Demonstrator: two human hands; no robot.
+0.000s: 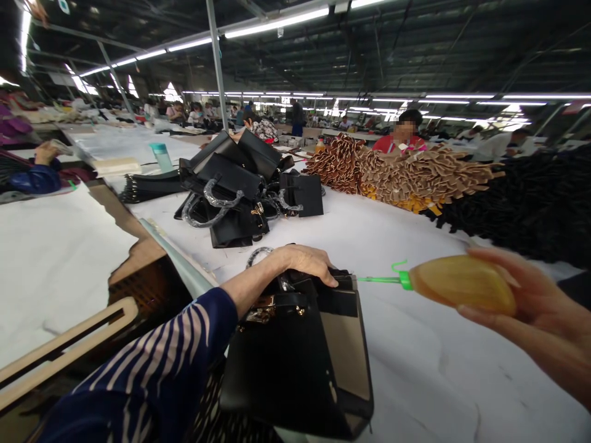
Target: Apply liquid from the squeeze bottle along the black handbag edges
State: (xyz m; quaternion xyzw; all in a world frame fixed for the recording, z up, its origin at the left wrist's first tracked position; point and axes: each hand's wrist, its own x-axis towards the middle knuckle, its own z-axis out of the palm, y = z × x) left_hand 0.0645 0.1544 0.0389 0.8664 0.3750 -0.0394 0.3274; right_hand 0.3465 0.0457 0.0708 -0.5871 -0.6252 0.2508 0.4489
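My left hand [302, 263] lies palm down, fingers stretched, on the top of a black handbag [295, 363] that stands at the near edge of the white table [415, 344]. The bag has gold hardware and a tan panel on its side. My right hand [535, 307] is wrapped round a squeezable amber glue bottle [462, 284]. Its green nozzle [381, 279] points left toward the bag's top edge, a short gap from my left fingers.
A heap of black handbags [235, 191] with wrapped handles sits further back. Tan leather pieces [406, 175] and black pieces [521, 206] are piled at the right. A teal-capped bottle [161, 156] stands far left. Other workers sit around the tables; one faces me behind the tan pile.
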